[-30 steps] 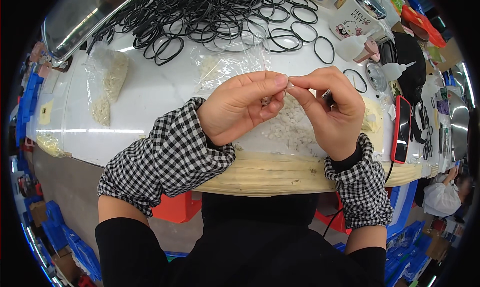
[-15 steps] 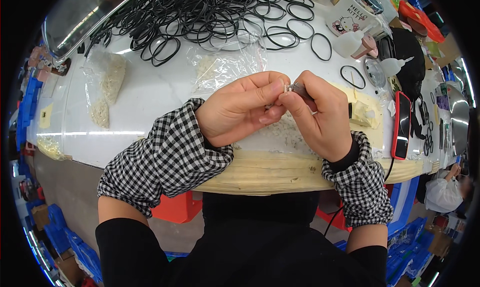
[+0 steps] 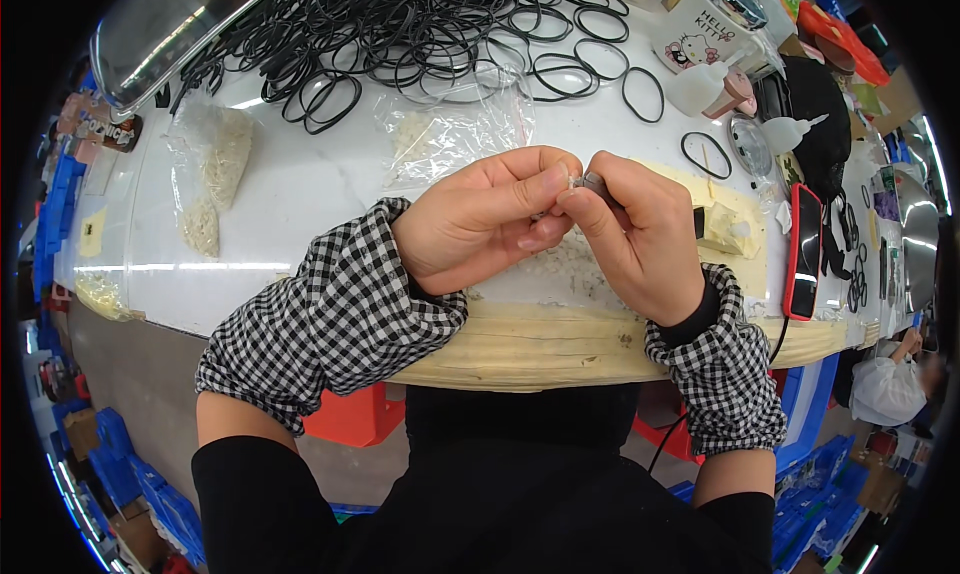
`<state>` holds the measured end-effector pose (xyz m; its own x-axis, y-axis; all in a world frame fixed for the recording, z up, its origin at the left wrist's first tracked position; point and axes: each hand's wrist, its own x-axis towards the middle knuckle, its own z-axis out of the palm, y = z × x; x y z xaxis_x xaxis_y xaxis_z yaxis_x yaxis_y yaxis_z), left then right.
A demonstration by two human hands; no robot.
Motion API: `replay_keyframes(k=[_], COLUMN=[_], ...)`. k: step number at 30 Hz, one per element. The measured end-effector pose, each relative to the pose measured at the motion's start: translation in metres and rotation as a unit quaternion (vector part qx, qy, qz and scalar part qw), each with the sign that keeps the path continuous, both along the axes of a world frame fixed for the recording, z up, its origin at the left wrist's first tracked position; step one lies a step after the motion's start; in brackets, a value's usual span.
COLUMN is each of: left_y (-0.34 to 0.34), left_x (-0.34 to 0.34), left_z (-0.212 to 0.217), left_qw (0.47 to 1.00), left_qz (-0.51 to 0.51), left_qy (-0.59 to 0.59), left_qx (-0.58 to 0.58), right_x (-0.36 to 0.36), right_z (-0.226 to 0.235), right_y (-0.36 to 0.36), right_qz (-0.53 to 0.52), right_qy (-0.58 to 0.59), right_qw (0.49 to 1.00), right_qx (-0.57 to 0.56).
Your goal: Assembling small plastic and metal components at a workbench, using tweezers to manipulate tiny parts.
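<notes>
**A:** Head view first — what do you have?

**B:** I see both hands raised just above the near edge of the white table. My left hand and right hand meet fingertip to fingertip at the middle of the picture. Between them sits a small grey piece, too small for me to tell what it is.

**A:** How do the fingers stand?

**B:** Both hands have thumb and forefinger pressed together on that small grey piece; the remaining fingers curl inward. I can't tell which hand bears more of it.

**A:** And around them?

**B:** Directly behind the hands lies a clear plastic bag of pale bits, and beyond it a large heap of black rubber rings. Another clear bag with pale contents lies well to the left. To the right I see a red-edged phone lying flat, and a white squeeze bottle near a single black ring.
</notes>
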<state>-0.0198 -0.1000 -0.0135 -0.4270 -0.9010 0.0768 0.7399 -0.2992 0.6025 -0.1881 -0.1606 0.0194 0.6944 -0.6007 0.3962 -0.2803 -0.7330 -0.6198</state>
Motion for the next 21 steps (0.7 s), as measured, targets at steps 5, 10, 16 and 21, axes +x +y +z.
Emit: replay_keyframes(k=[5, 10, 16, 21], left_y=[0.0003, 0.0009, 0.0007, 0.0013], left_x=[0.0006, 0.0001, -0.0002, -0.0001], left_z=[-0.0001, 0.0012, 0.0011, 0.0019], left_qw=[1.0, 1.0, 1.0, 1.0], left_qz=[-0.006, -0.008, -0.012, -0.009], left_qy=[0.0, 0.008, 0.008, 0.002], left_qx=[-0.011, -0.007, -0.017, -0.015], right_x=[0.0001, -0.0012, -0.0006, -0.0003], right_z=[0.0021, 0.0036, 0.0025, 0.0017], right_y=[0.0009, 0.0014, 0.0011, 0.0003], right_qz=[0.011, 0.018, 0.016, 0.015], right_qy=[-0.002, 0.002, -0.016, -0.013], right_qw=[1.0, 1.0, 1.0, 1.0], right_qx=[0.013, 0.011, 0.007, -0.005])
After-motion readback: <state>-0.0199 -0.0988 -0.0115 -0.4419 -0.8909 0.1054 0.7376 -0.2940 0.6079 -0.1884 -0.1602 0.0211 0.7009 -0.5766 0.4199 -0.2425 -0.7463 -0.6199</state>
